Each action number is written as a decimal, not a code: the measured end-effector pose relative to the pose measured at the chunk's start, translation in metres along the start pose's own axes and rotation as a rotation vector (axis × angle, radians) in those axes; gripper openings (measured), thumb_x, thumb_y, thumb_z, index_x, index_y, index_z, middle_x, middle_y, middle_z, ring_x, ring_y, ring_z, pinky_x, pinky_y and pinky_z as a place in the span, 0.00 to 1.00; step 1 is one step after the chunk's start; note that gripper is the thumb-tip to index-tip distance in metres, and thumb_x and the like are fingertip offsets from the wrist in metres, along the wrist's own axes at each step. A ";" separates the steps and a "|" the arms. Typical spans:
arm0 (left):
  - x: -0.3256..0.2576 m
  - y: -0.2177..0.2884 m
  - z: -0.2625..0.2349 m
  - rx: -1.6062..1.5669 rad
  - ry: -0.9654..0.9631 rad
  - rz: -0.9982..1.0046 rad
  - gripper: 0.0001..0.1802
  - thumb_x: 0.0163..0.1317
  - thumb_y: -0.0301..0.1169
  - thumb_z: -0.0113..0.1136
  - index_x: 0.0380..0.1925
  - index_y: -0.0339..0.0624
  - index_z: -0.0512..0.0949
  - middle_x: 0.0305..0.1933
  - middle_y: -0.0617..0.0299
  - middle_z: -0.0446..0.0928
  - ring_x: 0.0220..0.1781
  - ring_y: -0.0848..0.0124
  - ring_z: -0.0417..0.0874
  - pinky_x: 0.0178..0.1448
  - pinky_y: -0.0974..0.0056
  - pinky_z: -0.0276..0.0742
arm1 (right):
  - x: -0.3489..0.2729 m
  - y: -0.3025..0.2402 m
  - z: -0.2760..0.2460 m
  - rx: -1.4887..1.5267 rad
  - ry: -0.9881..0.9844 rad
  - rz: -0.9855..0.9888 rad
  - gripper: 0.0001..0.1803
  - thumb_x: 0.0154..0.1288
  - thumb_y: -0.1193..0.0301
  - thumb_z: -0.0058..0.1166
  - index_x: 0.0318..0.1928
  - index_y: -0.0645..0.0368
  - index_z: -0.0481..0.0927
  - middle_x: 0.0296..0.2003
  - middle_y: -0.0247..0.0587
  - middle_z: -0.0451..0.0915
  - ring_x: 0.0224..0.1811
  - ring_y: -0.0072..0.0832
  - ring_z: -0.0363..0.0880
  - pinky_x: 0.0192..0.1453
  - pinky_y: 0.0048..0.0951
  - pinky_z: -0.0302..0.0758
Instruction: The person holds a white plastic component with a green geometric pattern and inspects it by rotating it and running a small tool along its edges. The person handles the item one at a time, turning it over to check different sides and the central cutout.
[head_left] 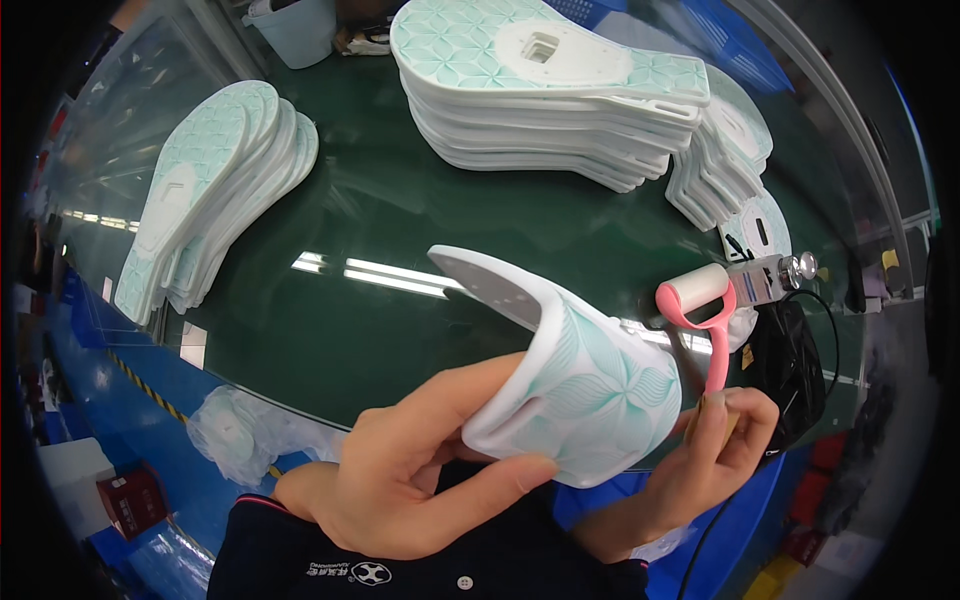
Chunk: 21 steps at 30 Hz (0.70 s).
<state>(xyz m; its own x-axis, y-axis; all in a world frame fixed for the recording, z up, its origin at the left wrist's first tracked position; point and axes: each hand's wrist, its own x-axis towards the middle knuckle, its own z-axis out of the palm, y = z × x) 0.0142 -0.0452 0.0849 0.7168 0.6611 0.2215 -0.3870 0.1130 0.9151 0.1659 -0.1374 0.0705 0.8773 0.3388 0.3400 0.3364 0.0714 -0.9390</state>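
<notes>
My left hand (430, 470) grips a white plastic panel (610, 390) with a teal petal pattern, thumb on the near edge and fingers behind it. The panel is tilted up above the green tabletop (350, 350), its far end showing a plain white side with small holes. At the right, my right hand (715, 450) is closed, its thumb and fingers pinched at the lower end of a pink-handled lint roller (717, 350). The roller's white cylinder points away from me. Part of the right hand lies behind the panel's edge.
A tall stack of similar patterned panels (560, 110) stands at the back, a smaller leaning stack (215, 190) at the left. Beside the roller are a clear bottle with a metal top (765, 280) and a black bag-like item (790, 350) with a cable. A pale bin (298, 35) stands far left.
</notes>
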 end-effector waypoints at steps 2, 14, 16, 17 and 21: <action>0.001 0.001 0.000 -0.021 -0.018 -0.012 0.25 0.46 0.15 0.51 0.47 0.26 0.57 0.45 0.50 0.66 0.45 0.70 0.70 0.49 0.70 0.67 | 0.011 0.031 -0.017 -0.142 -0.002 0.049 0.06 0.50 0.78 0.46 0.31 0.64 0.66 0.22 0.37 0.65 0.17 0.19 0.64 0.18 0.15 0.64; 0.004 -0.002 0.000 -0.021 -0.026 0.113 0.32 0.40 0.09 0.53 0.47 0.25 0.51 0.39 0.43 0.70 0.45 0.65 0.71 0.49 0.67 0.65 | -0.021 0.006 -0.010 0.391 -0.511 0.207 0.18 0.53 0.62 0.47 0.29 0.69 0.68 0.22 0.45 0.72 0.22 0.24 0.70 0.27 0.19 0.66; 0.003 -0.002 0.005 -0.076 0.017 0.074 0.32 0.40 0.10 0.53 0.46 0.25 0.51 0.38 0.43 0.71 0.45 0.64 0.71 0.49 0.67 0.65 | -0.030 0.002 -0.007 0.576 -0.538 0.262 0.16 0.44 0.71 0.57 0.32 0.69 0.69 0.24 0.44 0.73 0.22 0.24 0.71 0.27 0.20 0.66; 0.002 0.000 0.006 -0.098 0.045 0.060 0.32 0.40 0.10 0.53 0.46 0.25 0.51 0.37 0.44 0.71 0.45 0.64 0.71 0.49 0.67 0.65 | -0.034 0.000 -0.007 0.617 -0.550 0.295 0.18 0.40 0.74 0.60 0.33 0.68 0.69 0.25 0.43 0.74 0.22 0.24 0.71 0.27 0.20 0.66; 0.003 -0.001 0.004 -0.039 0.036 0.089 0.31 0.40 0.09 0.53 0.45 0.26 0.51 0.37 0.43 0.71 0.44 0.64 0.72 0.47 0.67 0.67 | -0.015 0.001 -0.003 0.448 -0.737 -0.024 0.19 0.34 0.79 0.62 0.31 0.66 0.71 0.26 0.41 0.74 0.22 0.23 0.72 0.26 0.20 0.66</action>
<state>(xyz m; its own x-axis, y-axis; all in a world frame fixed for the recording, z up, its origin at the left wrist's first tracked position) 0.0185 -0.0461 0.0859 0.6572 0.6963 0.2885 -0.4711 0.0807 0.8784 0.1547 -0.1452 0.0644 0.3732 0.8438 0.3855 0.0487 0.3972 -0.9164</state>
